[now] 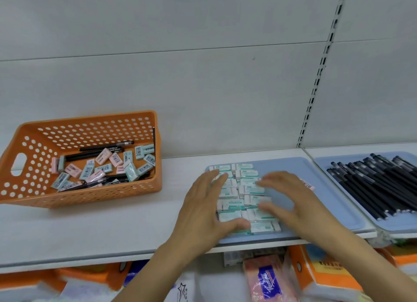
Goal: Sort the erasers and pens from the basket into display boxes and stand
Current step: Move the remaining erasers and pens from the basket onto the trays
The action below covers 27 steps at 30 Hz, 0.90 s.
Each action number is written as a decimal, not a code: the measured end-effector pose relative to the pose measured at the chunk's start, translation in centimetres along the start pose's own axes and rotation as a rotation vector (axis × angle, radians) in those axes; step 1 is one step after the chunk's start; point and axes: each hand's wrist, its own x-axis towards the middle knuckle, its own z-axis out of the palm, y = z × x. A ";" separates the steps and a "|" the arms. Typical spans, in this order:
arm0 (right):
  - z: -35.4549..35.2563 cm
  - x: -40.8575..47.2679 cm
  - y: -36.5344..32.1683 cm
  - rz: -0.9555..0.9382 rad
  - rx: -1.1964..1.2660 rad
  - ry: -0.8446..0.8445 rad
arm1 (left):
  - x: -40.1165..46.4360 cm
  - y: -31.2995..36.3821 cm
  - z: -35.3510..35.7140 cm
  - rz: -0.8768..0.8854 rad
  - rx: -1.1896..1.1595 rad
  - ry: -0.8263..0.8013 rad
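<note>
Head view: both hands lie flat with fingers spread, holding nothing, left hand (204, 208) and right hand (291, 202) pressing the boxed erasers (247, 190) on the blue tray (316, 189). Orange basket (94, 195) with remaining erasers and pens sits well to the left, nearer the left hand.

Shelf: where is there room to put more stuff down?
Bare shelf between the orange basket and the blue tray; also the tray's right part. Crowded: erasers under both hands, and the pen tray.
</note>
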 end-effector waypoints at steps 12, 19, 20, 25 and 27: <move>1.9 4.2 0.6 0.215 0.102 -0.286 | 1.1 0.2 0.6 -0.112 -0.059 -0.292; 3.0 8.7 0.9 0.077 0.041 -0.294 | 2.6 0.4 1.4 -0.158 -0.036 -0.333; 3.1 8.6 1.1 0.050 0.034 -0.287 | 2.5 0.4 1.5 -0.159 -0.061 -0.320; 1.8 7.3 1.7 0.163 0.154 -0.241 | 3.6 -0.1 1.3 -0.229 -0.126 -0.261; 1.7 6.2 1.5 0.223 0.218 -0.213 | 3.5 -0.2 1.3 -0.209 -0.088 -0.298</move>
